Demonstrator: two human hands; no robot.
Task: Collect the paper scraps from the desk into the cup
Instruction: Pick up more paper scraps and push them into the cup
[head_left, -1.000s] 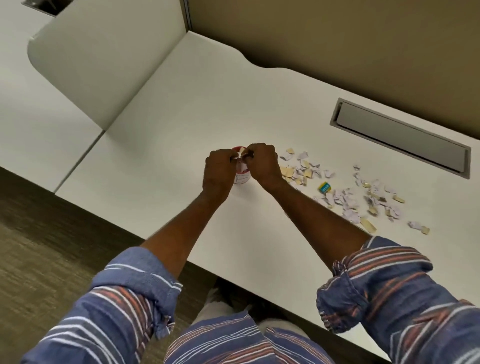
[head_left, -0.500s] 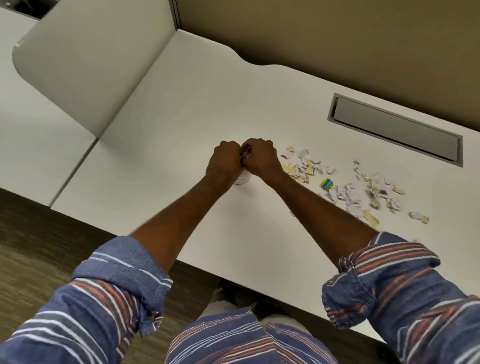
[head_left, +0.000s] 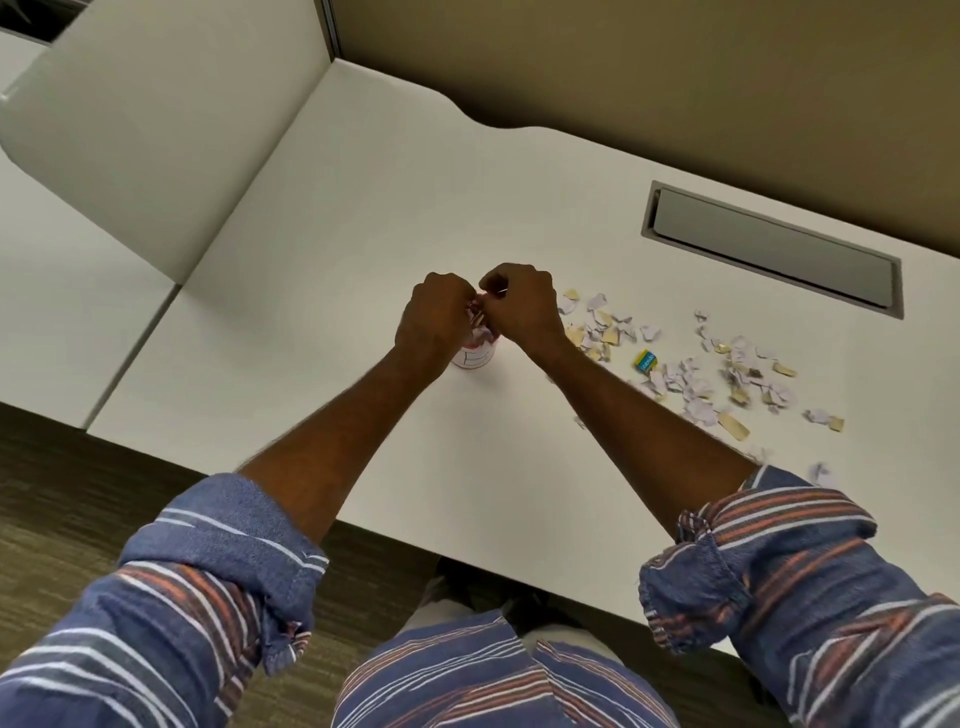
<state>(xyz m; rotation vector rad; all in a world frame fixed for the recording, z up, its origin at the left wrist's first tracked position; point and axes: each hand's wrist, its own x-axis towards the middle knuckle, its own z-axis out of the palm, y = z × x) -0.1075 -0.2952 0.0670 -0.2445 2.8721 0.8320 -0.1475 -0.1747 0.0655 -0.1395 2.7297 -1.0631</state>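
A small white paper cup (head_left: 474, 357) with a red rim stands on the white desk (head_left: 363, 234), mostly hidden by my hands. My left hand (head_left: 435, 321) is closed against the cup's left side at the rim. My right hand (head_left: 522, 306) is closed over the cup's mouth, with a pale sliver of paper showing at its fingertips. The inside of the cup is hidden. Several white and tan paper scraps (head_left: 691, 387) lie scattered to the right of the cup, the nearest cluster (head_left: 597, 327) just beyond my right wrist.
A small yellow and blue piece (head_left: 645, 360) lies among the scraps. A grey recessed cable flap (head_left: 774, 249) sits at the back right. A white divider panel (head_left: 156, 130) rises at the left. One stray scrap (head_left: 820, 472) lies by my right sleeve.
Both hands have stayed at the cup and closed in tighter over its mouth, so the red rim is mostly covered. The scraps on the desk have not moved.
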